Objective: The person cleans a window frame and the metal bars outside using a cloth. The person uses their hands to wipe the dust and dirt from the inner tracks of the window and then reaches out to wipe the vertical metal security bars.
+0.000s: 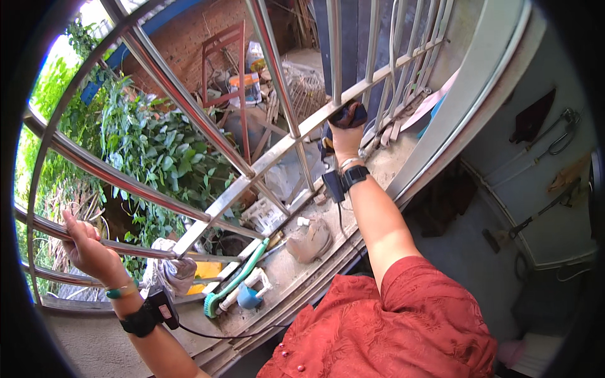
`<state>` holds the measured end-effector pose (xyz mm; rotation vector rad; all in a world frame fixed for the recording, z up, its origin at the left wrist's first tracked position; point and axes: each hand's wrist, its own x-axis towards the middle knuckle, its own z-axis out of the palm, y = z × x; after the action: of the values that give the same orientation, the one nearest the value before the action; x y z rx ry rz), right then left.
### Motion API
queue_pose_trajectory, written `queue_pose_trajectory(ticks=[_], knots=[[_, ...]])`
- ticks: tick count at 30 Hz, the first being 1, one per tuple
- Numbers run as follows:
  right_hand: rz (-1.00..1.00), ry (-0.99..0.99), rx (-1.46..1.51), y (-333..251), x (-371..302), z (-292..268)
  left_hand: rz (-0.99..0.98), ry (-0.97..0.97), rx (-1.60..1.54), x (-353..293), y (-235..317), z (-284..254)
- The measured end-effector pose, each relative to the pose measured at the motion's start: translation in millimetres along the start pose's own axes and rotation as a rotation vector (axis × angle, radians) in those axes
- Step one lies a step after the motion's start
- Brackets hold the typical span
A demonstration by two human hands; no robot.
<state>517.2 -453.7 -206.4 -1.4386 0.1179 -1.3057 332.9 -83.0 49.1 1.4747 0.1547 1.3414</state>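
Observation:
My right hand (346,140) reaches far forward, closed on a dark patterned cloth (350,114). It presses the cloth against the flat horizontal rail (287,142) of a metal window grille. Part of the cloth hangs below the rail, and the hand hides some of it. At the left, my left hand (91,253) curls around a round shiny bar (135,249) of the same grille. Both wrists wear black straps with small cabled boxes.
On the dusty sill lie a green-handled brush (242,271), a blue cup-shaped piece (249,297) with white pipe and a stone-like lump (309,242). A bundled grey cloth (170,264) hangs near the left bars. Leafy plants (170,151) grow outside; the window frame (466,107) edges the right.

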Motion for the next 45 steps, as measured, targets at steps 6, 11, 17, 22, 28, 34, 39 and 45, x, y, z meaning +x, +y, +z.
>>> queue_pose_trajectory(ticks=[6,11,17,22,28,34,39,45], knots=[[0.236,-0.14,-0.261,68.7,-53.3,-33.2,0.028,0.02,0.018,-5.9,-0.8,8.6],[0.341,-0.297,-0.443,96.2,-104.0,-50.4,0.069,0.053,0.031,1.5,5.0,-8.4],[0.541,-0.152,0.062,53.4,-73.3,-61.2,0.014,0.007,-0.018,4.0,-11.9,-4.0],[0.09,-0.297,0.064,-99.2,-14.7,-53.1,0.057,0.049,0.006,2.4,-4.7,-6.9],[-0.144,-0.888,-0.17,-90.1,53.5,-8.9,0.091,-0.034,-0.092,3.1,-7.5,3.7],[-0.137,-0.85,-0.465,-119.7,33.9,-6.3,0.137,-0.015,-0.067,9.2,-17.0,-6.7],[-0.167,-0.58,-0.264,-96.5,11.0,-34.4,0.166,-0.021,-0.084,9.7,-20.0,-6.1],[0.295,-0.446,0.227,-91.5,-3.6,-82.4,0.173,0.04,0.02,8.4,-14.8,-7.4]])
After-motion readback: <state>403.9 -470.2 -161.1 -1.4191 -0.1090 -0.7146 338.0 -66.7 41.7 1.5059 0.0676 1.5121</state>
